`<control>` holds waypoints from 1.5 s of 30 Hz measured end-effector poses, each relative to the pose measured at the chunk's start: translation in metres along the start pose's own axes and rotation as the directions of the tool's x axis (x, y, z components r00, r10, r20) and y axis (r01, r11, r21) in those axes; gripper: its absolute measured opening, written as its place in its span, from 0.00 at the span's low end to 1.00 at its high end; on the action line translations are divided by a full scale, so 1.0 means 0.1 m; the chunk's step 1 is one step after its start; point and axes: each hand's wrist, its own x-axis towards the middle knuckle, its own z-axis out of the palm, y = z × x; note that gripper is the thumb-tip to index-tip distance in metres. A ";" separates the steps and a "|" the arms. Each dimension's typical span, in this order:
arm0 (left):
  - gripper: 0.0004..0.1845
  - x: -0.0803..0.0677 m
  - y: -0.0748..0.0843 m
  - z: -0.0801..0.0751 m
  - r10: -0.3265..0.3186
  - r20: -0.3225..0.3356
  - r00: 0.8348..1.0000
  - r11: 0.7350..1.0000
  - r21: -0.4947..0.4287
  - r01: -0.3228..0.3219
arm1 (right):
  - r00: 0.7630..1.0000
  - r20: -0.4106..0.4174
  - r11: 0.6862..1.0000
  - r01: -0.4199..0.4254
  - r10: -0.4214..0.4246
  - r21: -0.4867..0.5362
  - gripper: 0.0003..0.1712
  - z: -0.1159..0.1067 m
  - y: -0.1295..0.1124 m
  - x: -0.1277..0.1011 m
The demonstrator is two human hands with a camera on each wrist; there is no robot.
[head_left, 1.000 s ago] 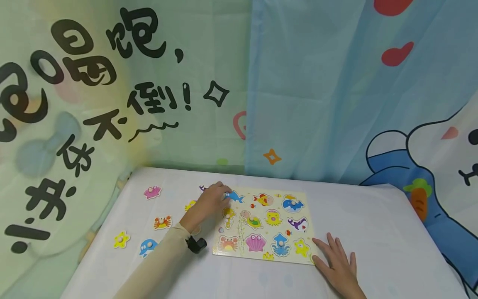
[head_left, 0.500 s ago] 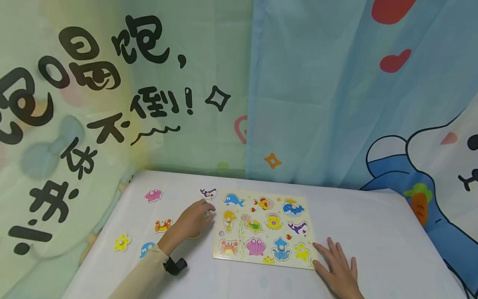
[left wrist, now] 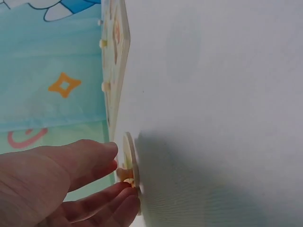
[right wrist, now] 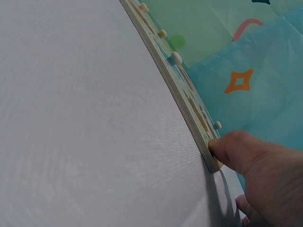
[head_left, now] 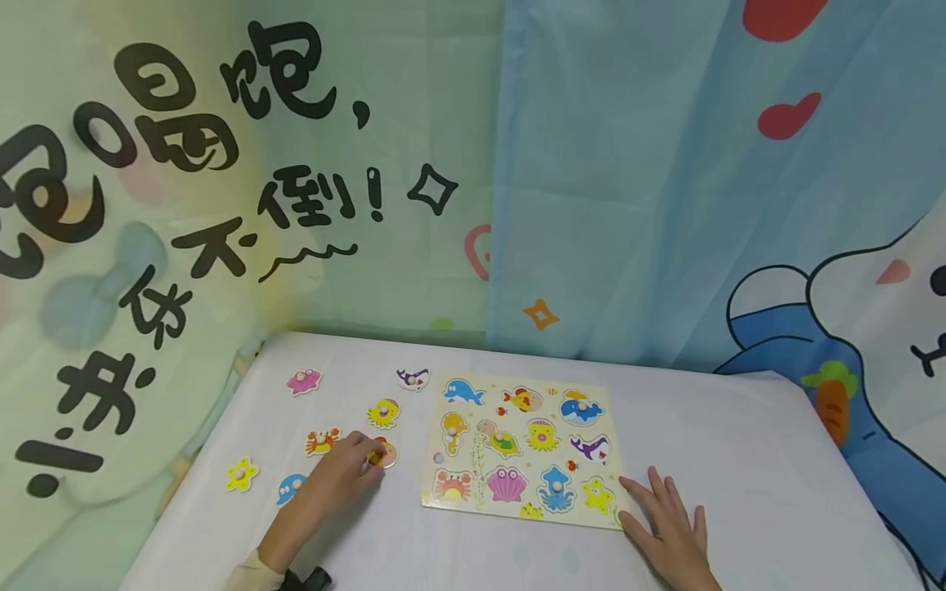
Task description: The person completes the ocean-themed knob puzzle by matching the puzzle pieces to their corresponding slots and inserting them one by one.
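Head view: left hand (head_left: 342,474) pinches round piece (head_left: 383,452) (knob); right hand (head_left: 668,525) flat, touching puzzle board (head_left: 473,502).

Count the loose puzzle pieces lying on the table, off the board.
7, all left of the board: pink shell, purple whale, yellow octopus, crab, star, blue piece, and a round piece under the left hand. More may be hidden.
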 end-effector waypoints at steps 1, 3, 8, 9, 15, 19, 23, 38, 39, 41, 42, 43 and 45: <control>0.12 0.00 0.00 0.00 -0.006 -0.002 1.000 1.000 -0.009 0.006 | 1.000 0.000 1.000 0.000 0.000 -0.001 0.38 0.00 0.00 0.00; 0.13 0.01 0.00 0.00 -0.004 -0.012 1.000 1.000 -0.021 0.003 | 1.000 0.001 1.000 0.000 0.000 0.002 0.38 0.00 0.01 0.00; 0.10 0.08 0.00 0.03 0.026 -0.062 0.998 1.000 -0.016 -0.027 | 1.000 0.007 1.000 -0.004 0.004 0.007 0.38 0.01 0.02 -0.01; 0.10 0.08 0.00 0.04 0.029 -0.067 0.997 0.999 -0.012 -0.030 | 1.000 0.010 1.000 -0.004 0.004 0.009 0.38 0.02 0.01 -0.01; 0.07 0.09 0.00 0.07 -0.006 -0.065 0.998 1.000 -0.005 0.006 | 1.000 0.003 1.000 0.006 -0.006 0.008 0.38 0.02 0.01 -0.01; 0.07 0.11 -0.01 0.01 0.010 -0.074 0.997 1.000 -0.001 -0.010 | 1.000 -0.005 1.000 0.004 -0.004 -0.003 0.38 0.01 -0.01 -0.01; 0.07 0.13 0.00 -0.03 0.028 -0.082 0.996 0.999 -0.026 -0.030 | 1.000 -0.014 1.000 0.004 -0.004 0.000 0.38 -0.01 -0.03 -0.01; 0.06 0.51 0.33 0.13 0.212 -0.035 0.977 0.971 -0.109 -0.215 | 1.000 -0.003 1.000 -0.012 0.012 -0.001 0.38 0.00 -0.03 -0.01; 0.06 0.55 0.36 0.15 0.231 -0.030 0.973 0.966 -0.109 -0.233 | 1.000 -0.004 1.000 -0.012 0.012 -0.001 0.38 0.00 -0.03 -0.01; 0.06 0.63 0.41 0.19 0.261 -0.012 0.965 0.959 -0.112 -0.261 | 1.000 0.000 1.000 -0.016 0.016 -0.001 0.38 0.00 -0.03 -0.01; 0.06 0.68 0.44 0.22 0.270 0.000 0.963 0.957 -0.111 -0.268 | 1.000 -0.001 1.000 -0.015 0.015 -0.003 0.38 0.00 -0.03 -0.01; 0.06 0.72 0.47 0.23 0.276 0.012 0.961 0.955 -0.111 -0.273 | 1.000 -0.004 1.000 -0.014 0.014 -0.006 0.38 0.00 -0.03 -0.01; 0.06 0.82 0.53 0.27 0.290 0.029 0.957 0.953 -0.099 -0.285 | 1.000 -0.003 1.000 -0.014 0.014 -0.009 0.38 0.00 -0.03 -0.01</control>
